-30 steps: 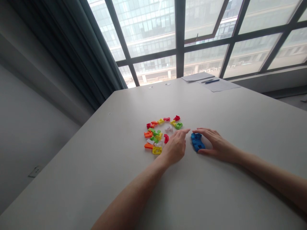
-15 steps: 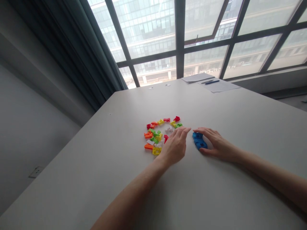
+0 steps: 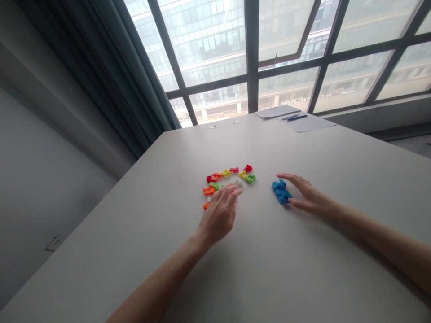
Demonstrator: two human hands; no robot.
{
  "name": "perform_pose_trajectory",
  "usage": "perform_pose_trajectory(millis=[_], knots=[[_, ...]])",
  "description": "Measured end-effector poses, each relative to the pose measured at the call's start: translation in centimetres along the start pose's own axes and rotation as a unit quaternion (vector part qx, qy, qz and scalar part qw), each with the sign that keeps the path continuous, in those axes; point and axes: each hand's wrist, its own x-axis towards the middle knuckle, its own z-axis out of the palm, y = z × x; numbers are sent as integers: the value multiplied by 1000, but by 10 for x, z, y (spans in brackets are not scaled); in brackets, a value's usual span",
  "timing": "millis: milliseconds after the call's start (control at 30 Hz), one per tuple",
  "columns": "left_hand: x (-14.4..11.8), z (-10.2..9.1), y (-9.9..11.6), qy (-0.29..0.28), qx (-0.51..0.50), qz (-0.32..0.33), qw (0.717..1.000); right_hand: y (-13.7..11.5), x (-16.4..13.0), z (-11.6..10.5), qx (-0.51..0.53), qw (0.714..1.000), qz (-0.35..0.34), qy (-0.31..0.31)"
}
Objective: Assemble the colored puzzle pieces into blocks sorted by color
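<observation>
Over the near part of a group of small coloured plastic building pieces, my left hand [image 3: 220,211] hovers with loosely bent fingers, nothing visible in them. Its fingertips are by a white piece [image 3: 239,183] and cover several others. Orange [image 3: 208,191], yellow [image 3: 226,172], red [image 3: 248,168] and green [image 3: 250,179] pieces show around it. To the right, blue pieces [image 3: 281,192] lie close together on the table. My right hand [image 3: 308,197] is open beside them, thumb at their near end and fingers beyond the far end; whether the thumb touches is unclear.
The white table [image 3: 286,269] spreads under everything. Sheets of paper [image 3: 316,122] with pens [image 3: 296,117] lie at its far edge, below the window. A dark curtain [image 3: 111,80] hangs on the left, and a wall socket [image 3: 54,242] is at lower left.
My left hand has moved left, from the gap beside the blue pieces to over the coloured pieces. My right hand has opened off the blue pieces, which have turned slightly.
</observation>
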Motion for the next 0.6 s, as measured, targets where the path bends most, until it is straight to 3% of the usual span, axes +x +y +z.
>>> perform_pose_trajectory(millis=[67,167,267,433,600], knots=[[-14,-4,-4,13,19,-17,1000,9,1,-3,18,999,23,42],[-27,-10,-15,45,40,-53,997,24,2,-7,2,985,123,123],[-28,-12,-33,82,41,-100,991,33,2,-9,-38,969,202,140],[-27,-3,-58,126,-29,-162,978,29,0,-5,-98,983,123,92],[-29,-1,-54,106,-32,-148,983,24,0,-3,-118,988,82,66]])
